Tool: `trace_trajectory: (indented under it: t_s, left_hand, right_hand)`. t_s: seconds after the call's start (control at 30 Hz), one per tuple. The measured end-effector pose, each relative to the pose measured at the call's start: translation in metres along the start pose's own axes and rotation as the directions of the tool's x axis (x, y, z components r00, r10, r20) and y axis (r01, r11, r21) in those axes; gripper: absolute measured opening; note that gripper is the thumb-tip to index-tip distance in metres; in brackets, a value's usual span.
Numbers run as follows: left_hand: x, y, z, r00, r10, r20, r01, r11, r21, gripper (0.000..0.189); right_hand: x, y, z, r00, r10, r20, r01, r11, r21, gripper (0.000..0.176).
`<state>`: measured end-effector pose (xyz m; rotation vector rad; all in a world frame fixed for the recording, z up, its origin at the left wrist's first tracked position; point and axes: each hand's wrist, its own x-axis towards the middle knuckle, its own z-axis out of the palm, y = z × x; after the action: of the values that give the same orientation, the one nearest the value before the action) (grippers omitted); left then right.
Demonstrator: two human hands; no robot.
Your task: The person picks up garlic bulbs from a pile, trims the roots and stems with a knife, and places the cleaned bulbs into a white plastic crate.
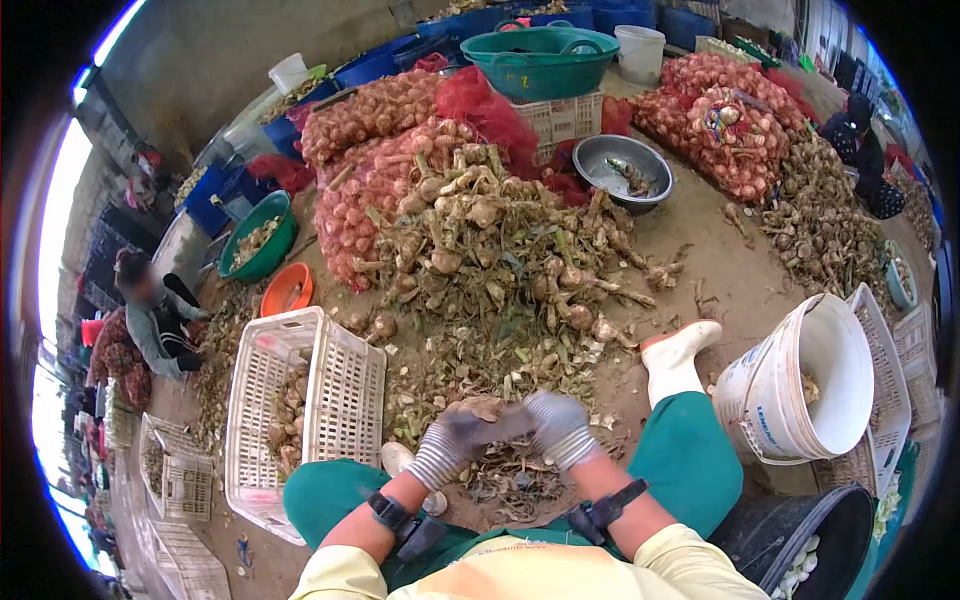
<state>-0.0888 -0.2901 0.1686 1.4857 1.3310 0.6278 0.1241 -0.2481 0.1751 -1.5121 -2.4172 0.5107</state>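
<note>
**Hands meet on one bulb above the trimmings**

Both gloved hands are drawn together low in front of the knees. The left hand is curled shut around a brown, papery bulb, which sits at its fingertips just above the heap of trimmings between the legs. The right hand is closed too, its fingers bent in against the bulb's near end. Whether it grips the stalk, the roots or a small tool cannot be told from here, since a dark shape between the gloves hides the contact.

Judging from this, the work goes best with the bulb pinned firmly in the left hand and only the right hand moving. It should stay over the trimmings so that waste drops there. The scraps should not fall into the white crate at the left knee, which holds some bulbs. Short, controlled pulls away from the left fingers look safer than long ones, as the two gloves are touching.

The big pile of untrimmed bulbs lies ahead on the floor. A white bucket stands tilted by the right leg, and a black bucket stands nearer. Another person sits well apart at the left.
</note>
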Motion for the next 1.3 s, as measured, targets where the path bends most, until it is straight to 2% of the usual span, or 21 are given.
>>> trace_trajectory:
  t_s: [0.03,0.07,0.1,0.17,0.27,0.3,0.37,0.4,0.5,0.7,0.73,0.8,0.87,0.93,0.97,1.0,1.07,1.1,1.13,1.2,1.3]
  left_hand:
    - [-0.001,-0.001,0.002,0.97,-0.038,0.24,0.208,0.639,-0.74,0.033]
    - [-0.004,-0.003,0.001,0.903,0.121,0.413,0.428,-0.163,-0.889,0.032]
    - [-0.013,0.003,-0.001,0.988,-0.084,0.132,0.155,0.429,-0.89,0.029]
    - [0.005,0.007,-0.014,0.998,-0.011,0.065,0.062,0.495,-0.867,0.03]
    - [0.023,0.0,-0.015,0.991,0.127,0.039,-0.045,0.598,-0.8,0.034]
    - [0.03,-0.001,-0.012,0.97,0.218,0.108,0.042,0.287,-0.957,0.034]
    - [0.032,-0.023,-0.007,0.964,-0.031,0.265,0.267,0.078,-0.961,0.035]
    - [0.031,-0.018,-0.005,0.929,-0.155,0.335,0.33,-0.059,-0.942,0.036]
    - [0.006,-0.011,0.0,0.992,-0.126,0.002,0.075,0.579,-0.812,0.036]
    - [0.01,-0.006,0.007,0.996,0.088,0.028,-0.081,0.978,-0.191,0.031]
    - [0.012,-0.007,0.006,0.996,0.014,0.09,0.014,0.953,-0.304,0.033]
    - [0.01,-0.004,0.007,0.986,-0.061,0.154,0.12,0.906,-0.407,0.035]
    - [-0.006,0.011,0.005,0.994,0.096,0.049,-0.088,0.987,-0.138,0.038]
    - [0.011,0.021,-0.007,0.976,0.215,-0.014,-0.215,0.976,0.021,0.04]
    - [0.017,0.022,-0.008,0.999,-0.046,-0.021,0.015,0.668,-0.744,0.041]
    - [0.018,0.017,-0.005,0.96,-0.223,0.171,0.14,-0.148,-0.979,0.042]
    - [0.033,0.017,0.005,0.957,-0.217,0.193,0.17,-0.118,-0.978,0.049]
    - [0.027,0.038,0.013,0.957,-0.082,-0.28,-0.142,0.707,-0.693,0.055]
    - [0.021,0.05,0.018,0.819,0.363,-0.445,-0.308,0.932,0.193,0.063]
    - [0.025,0.028,0.01,0.794,0.412,-0.446,-0.251,0.892,0.376,0.073]
    - [0.02,0.054,-0.004,0.836,0.128,-0.533,-0.202,0.976,-0.082,0.056]
  right_hand:
    - [0.003,0.038,0.007,0.973,0.223,0.057,-0.226,0.972,0.062,0.017]
    - [0.001,0.087,0.013,0.895,0.429,0.124,-0.442,0.89,0.114,0.018]
    - [-0.009,0.122,0.023,0.829,0.544,0.128,-0.552,0.761,0.34,0.023]
    - [0.003,0.132,0.02,0.768,0.619,0.163,-0.595,0.597,0.538,0.028]
    - [-0.005,0.036,-0.047,0.965,0.261,0.013,-0.249,0.904,0.347,0.026]
    - [-0.009,0.017,-0.05,0.981,0.192,-0.021,-0.171,0.913,0.372,0.023]
    - [-0.016,-0.021,-0.072,0.999,0.001,0.055,-0.012,0.976,0.215,0.019]
    - [-0.016,-0.029,-0.062,0.984,-0.128,-0.124,0.154,0.96,0.232,0.012]
    - [-0.019,-0.034,-0.054,0.967,-0.182,-0.178,0.21,0.966,0.152,0.012]
    - [-0.012,-0.007,-0.034,0.985,-0.155,-0.069,0.16,0.984,0.076,0.019]
    - [-0.01,-0.002,-0.029,0.986,-0.154,-0.07,0.158,0.985,0.071,0.019]
    - [-0.006,0.017,-0.007,0.988,0.15,0.036,-0.154,0.979,0.13,0.023]
    - [-0.007,0.089,-0.008,0.827,0.484,0.285,-0.515,0.856,0.043,0.027]
    - [-0.015,0.12,0.01,0.789,0.566,0.241,-0.611,0.678,0.409,0.034]
    - [-0.011,0.156,0.078,0.836,0.525,0.16,-0.471,0.538,0.699,0.021]
    - [-0.018,0.115,0.047,0.829,0.455,0.324,-0.483,0.293,0.825,0.023]
    - [-0.005,0.038,-0.005,0.91,0.261,0.322,-0.335,0.005,0.942,0.028]
    - [0.0,0.002,-0.034,0.892,0.278,0.356,-0.361,-0.034,0.932,0.028]
    - [0.003,-0.009,-0.019,0.922,0.335,0.195,-0.228,0.061,0.972,0.029]
    - [0.009,-0.037,-0.038,0.971,0.195,0.137,-0.151,0.057,0.987,0.036]
    - [0.007,-0.046,-0.049,0.991,0.093,0.092,-0.115,0.285,0.952,0.032]
